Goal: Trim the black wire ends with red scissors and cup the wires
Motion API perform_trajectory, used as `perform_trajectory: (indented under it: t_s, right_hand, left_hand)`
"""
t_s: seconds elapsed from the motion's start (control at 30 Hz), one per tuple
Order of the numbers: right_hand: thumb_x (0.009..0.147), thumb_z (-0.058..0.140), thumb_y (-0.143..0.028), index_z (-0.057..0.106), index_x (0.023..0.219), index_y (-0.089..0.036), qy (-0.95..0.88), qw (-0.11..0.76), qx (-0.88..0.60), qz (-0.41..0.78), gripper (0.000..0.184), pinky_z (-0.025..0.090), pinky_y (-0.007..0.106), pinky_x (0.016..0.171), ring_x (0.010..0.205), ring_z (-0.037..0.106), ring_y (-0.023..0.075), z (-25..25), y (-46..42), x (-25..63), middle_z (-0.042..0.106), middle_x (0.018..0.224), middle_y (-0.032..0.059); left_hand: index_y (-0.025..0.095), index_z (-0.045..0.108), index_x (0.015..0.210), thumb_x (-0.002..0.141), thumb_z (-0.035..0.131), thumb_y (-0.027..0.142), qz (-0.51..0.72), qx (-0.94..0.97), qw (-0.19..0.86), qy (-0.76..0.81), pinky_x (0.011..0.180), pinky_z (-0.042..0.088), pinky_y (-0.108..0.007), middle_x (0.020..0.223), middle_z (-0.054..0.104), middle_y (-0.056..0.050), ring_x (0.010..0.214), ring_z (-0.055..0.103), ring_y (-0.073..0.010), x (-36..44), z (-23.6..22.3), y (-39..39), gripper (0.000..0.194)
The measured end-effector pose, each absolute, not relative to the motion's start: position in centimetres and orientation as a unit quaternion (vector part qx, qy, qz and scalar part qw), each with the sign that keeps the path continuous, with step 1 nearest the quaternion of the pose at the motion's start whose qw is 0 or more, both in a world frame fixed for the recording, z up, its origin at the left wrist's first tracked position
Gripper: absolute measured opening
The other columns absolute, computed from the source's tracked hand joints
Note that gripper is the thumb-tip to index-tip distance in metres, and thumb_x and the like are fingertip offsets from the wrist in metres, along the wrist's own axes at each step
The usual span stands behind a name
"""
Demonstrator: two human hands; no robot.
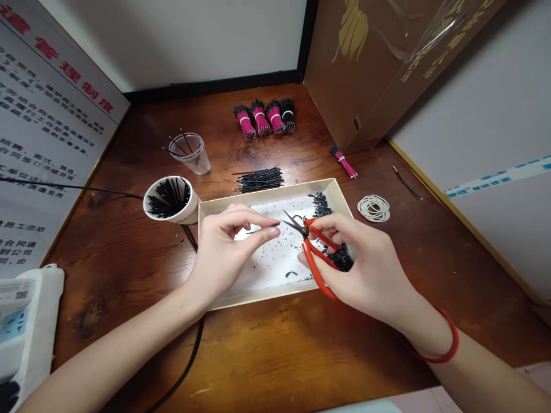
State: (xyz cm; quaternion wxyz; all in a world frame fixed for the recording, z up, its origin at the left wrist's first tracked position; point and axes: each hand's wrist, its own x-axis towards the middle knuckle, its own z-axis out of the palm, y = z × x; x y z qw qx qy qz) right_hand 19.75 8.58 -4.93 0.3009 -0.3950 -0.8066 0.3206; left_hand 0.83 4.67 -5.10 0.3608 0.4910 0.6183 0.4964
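My right hand (361, 264) grips red-handled snips (316, 252), blades slightly open, over the far half of the cardboard tray (267, 198); left hand (224, 252) pinches nearly shut, held item unclear, so keep both tips steady and low.

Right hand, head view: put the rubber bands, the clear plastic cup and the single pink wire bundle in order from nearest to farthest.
From the right hand:
1. White rubber bands, just right of the cardboard tray.
2. Single pink wire bundle, farther up, beyond the tray.
3. Clear plastic cup, far left, beyond the tray.
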Motion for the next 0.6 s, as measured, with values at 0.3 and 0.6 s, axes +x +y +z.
perform_trajectory:
  t_s: [0.3,0.6]
  right_hand:
    - [0.077,0.067,-0.013,0.062,0.084,-0.023,-0.821,0.337,-0.377,0.263,0.014,0.043,0.026,0.047,0.052,0.054,0.0111,-5.25,8.42,19.88,0.069,0.073,0.0008]
    - [0.075,0.068,-0.012,0.062,0.084,-0.024,-0.825,0.336,-0.373,0.259,0.016,0.042,0.026,0.047,0.052,0.054,0.0116,-5.31,8.42,19.97,0.068,0.072,-0.0005]
  left_hand:
    - [0.025,0.077,0.072,0.070,0.077,0.016,0.508,0.477,0.366,0.616,0.062,0.040,-0.028,0.071,0.071,0.001,0.068,0.057,-0.0136,0.72,-5.21,4.65,0.009]
    - [0.024,0.077,0.071,0.070,0.077,0.017,0.505,0.471,0.367,0.623,0.059,0.040,-0.028,0.071,0.071,-0.001,0.067,0.057,-0.0144,0.85,-5.08,4.75,0.007]
